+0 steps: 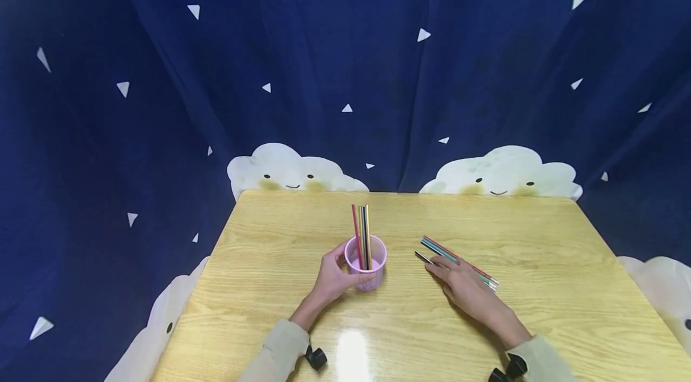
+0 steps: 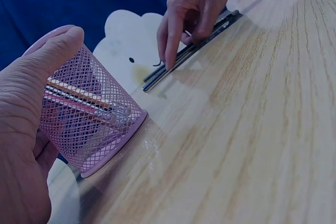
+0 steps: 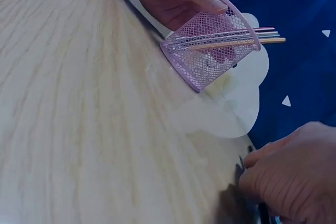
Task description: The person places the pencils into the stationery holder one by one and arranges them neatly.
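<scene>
My left hand (image 1: 333, 279) grips a pink mesh pen cup (image 2: 97, 114) from its left side, thumb across the near face. The cup stands upright on the table. Several thin, pencil-like sticks (image 1: 363, 238), red, black and gold among them, lean inside it and rise above the rim. To the right, my right hand (image 1: 468, 289) reaches down with curled fingers and pinches a thin black stick (image 1: 423, 257) that lies on the table. Beside it lie red and teal sticks (image 1: 439, 248), partly hidden under the hand. The right wrist view hides the fingertips.
The light wooden table (image 1: 291, 220) ends at a dark blue curtain (image 1: 345, 58) with white triangles and clouds. Black wrist straps with small cameras (image 1: 316, 359) sit at both sleeves. A bright reflection shows near the table's front.
</scene>
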Demonstrator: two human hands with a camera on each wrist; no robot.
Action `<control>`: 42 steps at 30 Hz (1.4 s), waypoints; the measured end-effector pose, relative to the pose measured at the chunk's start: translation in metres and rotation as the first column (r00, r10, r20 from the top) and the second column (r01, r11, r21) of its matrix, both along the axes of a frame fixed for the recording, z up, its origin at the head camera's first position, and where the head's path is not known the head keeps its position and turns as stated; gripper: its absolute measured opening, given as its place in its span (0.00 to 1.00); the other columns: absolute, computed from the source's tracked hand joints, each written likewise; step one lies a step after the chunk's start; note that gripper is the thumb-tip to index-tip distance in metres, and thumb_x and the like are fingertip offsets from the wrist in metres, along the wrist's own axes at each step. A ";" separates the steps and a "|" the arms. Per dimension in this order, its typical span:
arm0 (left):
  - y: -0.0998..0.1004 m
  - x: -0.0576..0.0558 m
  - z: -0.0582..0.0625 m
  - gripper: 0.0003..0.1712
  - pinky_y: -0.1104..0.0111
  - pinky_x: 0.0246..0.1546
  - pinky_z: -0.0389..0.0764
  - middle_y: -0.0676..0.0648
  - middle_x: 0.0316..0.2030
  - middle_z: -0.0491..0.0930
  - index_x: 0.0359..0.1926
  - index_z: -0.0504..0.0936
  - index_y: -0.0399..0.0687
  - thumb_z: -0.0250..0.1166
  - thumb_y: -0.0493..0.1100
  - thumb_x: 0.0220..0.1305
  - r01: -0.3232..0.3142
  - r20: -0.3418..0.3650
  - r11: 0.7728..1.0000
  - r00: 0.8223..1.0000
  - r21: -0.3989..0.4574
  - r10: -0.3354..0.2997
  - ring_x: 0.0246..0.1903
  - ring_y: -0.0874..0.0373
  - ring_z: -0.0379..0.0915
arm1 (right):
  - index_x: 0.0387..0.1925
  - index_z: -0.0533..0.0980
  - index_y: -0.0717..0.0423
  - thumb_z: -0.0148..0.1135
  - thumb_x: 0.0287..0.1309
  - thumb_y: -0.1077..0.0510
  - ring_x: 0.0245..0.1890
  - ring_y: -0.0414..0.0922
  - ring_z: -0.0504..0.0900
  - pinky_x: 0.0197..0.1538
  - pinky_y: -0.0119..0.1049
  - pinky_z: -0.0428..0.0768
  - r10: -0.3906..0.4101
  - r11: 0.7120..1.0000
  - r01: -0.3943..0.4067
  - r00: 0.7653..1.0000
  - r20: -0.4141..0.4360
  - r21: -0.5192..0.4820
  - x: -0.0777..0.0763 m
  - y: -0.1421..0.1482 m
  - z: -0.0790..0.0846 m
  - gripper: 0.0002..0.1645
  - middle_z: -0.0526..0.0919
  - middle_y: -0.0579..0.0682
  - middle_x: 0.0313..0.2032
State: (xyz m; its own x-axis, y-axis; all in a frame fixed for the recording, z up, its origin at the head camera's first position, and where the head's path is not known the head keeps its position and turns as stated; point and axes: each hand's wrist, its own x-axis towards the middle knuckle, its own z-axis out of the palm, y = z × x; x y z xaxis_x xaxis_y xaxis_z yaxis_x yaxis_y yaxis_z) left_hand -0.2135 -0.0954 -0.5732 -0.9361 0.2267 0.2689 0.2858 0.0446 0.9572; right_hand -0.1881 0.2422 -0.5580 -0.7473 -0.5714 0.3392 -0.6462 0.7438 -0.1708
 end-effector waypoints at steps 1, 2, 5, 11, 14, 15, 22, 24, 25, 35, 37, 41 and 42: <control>0.000 0.000 0.000 0.50 0.54 0.65 0.80 0.42 0.60 0.84 0.70 0.76 0.41 0.86 0.36 0.43 0.001 -0.008 1.000 1.000 0.000 -0.001 0.58 0.45 0.80 | 0.59 0.82 0.63 0.67 0.53 0.76 0.55 0.58 0.84 0.55 0.61 0.82 -0.006 1.000 0.006 1.000 0.008 -0.014 0.000 0.000 -0.001 0.29 0.83 0.63 0.58; 0.000 -0.001 0.000 0.50 0.53 0.65 0.80 0.42 0.59 0.84 0.70 0.76 0.42 0.86 0.36 0.43 -0.001 -0.012 1.000 1.000 -0.003 0.001 0.58 0.45 0.81 | 0.60 0.82 0.63 0.66 0.53 0.76 0.56 0.59 0.84 0.56 0.61 0.82 -0.012 0.999 0.012 1.000 0.018 -0.037 -0.001 -0.001 -0.001 0.30 0.82 0.64 0.59; 0.000 -0.001 0.000 0.49 0.54 0.63 0.81 0.42 0.59 0.84 0.69 0.77 0.43 0.87 0.36 0.43 -0.009 -0.020 1.000 1.000 -0.010 0.009 0.57 0.46 0.81 | 0.60 0.82 0.63 0.64 0.52 0.75 0.56 0.60 0.83 0.55 0.59 0.83 -0.025 0.994 0.028 0.999 0.028 -0.108 -0.004 -0.003 0.001 0.31 0.82 0.63 0.60; 0.001 -0.001 -0.002 0.48 0.58 0.62 0.82 0.44 0.58 0.85 0.68 0.78 0.44 0.86 0.35 0.43 -0.002 -0.027 1.000 1.000 0.000 0.002 0.56 0.48 0.81 | 0.60 0.82 0.59 0.64 0.56 0.74 0.58 0.59 0.82 0.50 0.53 0.84 -0.015 0.975 0.017 1.000 0.008 -0.220 -0.007 -0.008 0.007 0.29 0.81 0.61 0.62; 0.001 -0.001 -0.002 0.48 0.57 0.61 0.83 0.44 0.58 0.85 0.68 0.78 0.45 0.87 0.35 0.42 0.004 -0.027 1.000 1.000 0.002 -0.004 0.56 0.48 0.81 | 0.62 0.82 0.58 0.66 0.57 0.74 0.59 0.58 0.82 0.47 0.44 0.83 -0.006 0.961 0.004 1.000 -0.007 -0.277 -0.009 -0.012 0.012 0.30 0.80 0.61 0.63; 0.001 -0.001 -0.001 0.48 0.57 0.61 0.83 0.44 0.58 0.85 0.68 0.78 0.45 0.87 0.35 0.42 0.005 -0.027 1.000 1.000 0.002 -0.005 0.56 0.48 0.81 | 0.62 0.82 0.57 0.67 0.57 0.75 0.58 0.56 0.83 0.44 0.39 0.82 -0.002 0.953 0.000 1.000 -0.008 -0.303 -0.010 -0.013 0.013 0.31 0.80 0.60 0.64; 0.001 -0.002 0.000 0.49 0.52 0.64 0.80 0.43 0.60 0.84 0.69 0.77 0.44 0.86 0.34 0.43 0.021 -0.018 1.000 1.000 0.016 -0.020 0.59 0.45 0.80 | 0.63 0.81 0.58 0.70 0.53 0.80 0.44 0.49 0.86 0.32 0.23 0.78 0.040 0.879 -0.064 0.997 -0.061 -0.473 -0.019 -0.026 0.030 0.36 0.82 0.57 0.60; 0.001 -0.001 0.000 0.50 0.54 0.66 0.79 0.43 0.61 0.83 0.69 0.77 0.43 0.86 0.34 0.42 0.019 -0.005 1.000 1.000 0.012 -0.019 0.60 0.46 0.80 | 0.63 0.81 0.58 0.71 0.52 0.80 0.46 0.50 0.87 0.40 0.22 0.82 0.042 0.855 -0.076 0.996 -0.078 -0.513 -0.020 -0.030 0.037 0.36 0.82 0.58 0.60; 0.001 -0.001 0.000 0.50 0.55 0.66 0.79 0.43 0.61 0.83 0.70 0.76 0.43 0.86 0.34 0.42 0.018 0.000 1.000 1.000 0.012 -0.018 0.60 0.46 0.79 | 0.62 0.81 0.58 0.72 0.52 0.80 0.45 0.50 0.87 0.44 0.22 0.83 0.035 0.844 -0.074 0.996 -0.083 -0.531 -0.020 -0.032 0.040 0.35 0.83 0.58 0.59; 0.002 0.000 -0.002 0.51 0.58 0.66 0.79 0.42 0.61 0.83 0.70 0.76 0.41 0.86 0.34 0.42 0.008 0.000 1.000 1.000 0.012 -0.008 0.60 0.46 0.79 | 0.56 0.83 0.66 0.74 0.46 0.82 0.35 0.50 0.87 0.50 0.20 0.81 0.054 0.745 -0.133 0.989 -0.139 -0.653 -0.026 -0.060 0.068 0.32 0.84 0.62 0.57; 0.001 0.000 -0.002 0.51 0.58 0.67 0.78 0.42 0.62 0.82 0.70 0.75 0.41 0.86 0.34 0.42 0.012 0.003 1.000 1.000 0.018 -0.012 0.61 0.46 0.79 | 0.55 0.83 0.69 0.73 0.45 0.83 0.34 0.52 0.87 0.49 0.19 0.80 0.053 0.735 -0.146 0.986 -0.159 -0.662 -0.028 -0.065 0.073 0.31 0.84 0.64 0.56; 0.002 0.000 -0.002 0.50 0.58 0.68 0.77 0.42 0.62 0.82 0.70 0.76 0.41 0.86 0.33 0.43 0.016 -0.007 1.000 1.000 0.024 -0.016 0.61 0.45 0.79 | 0.53 0.83 0.69 0.73 0.47 0.81 0.35 0.50 0.86 0.47 0.20 0.80 0.012 0.700 -0.146 0.981 -0.193 -0.700 -0.032 -0.076 0.087 0.28 0.84 0.63 0.56; 0.002 0.000 -0.002 0.50 0.58 0.68 0.77 0.42 0.62 0.82 0.70 0.76 0.40 0.86 0.33 0.42 0.018 -0.010 0.999 1.000 0.027 -0.018 0.61 0.45 0.79 | 0.53 0.83 0.69 0.73 0.48 0.81 0.35 0.50 0.87 0.47 0.21 0.80 0.001 0.692 -0.148 0.979 -0.204 -0.707 -0.033 -0.079 0.091 0.28 0.84 0.63 0.56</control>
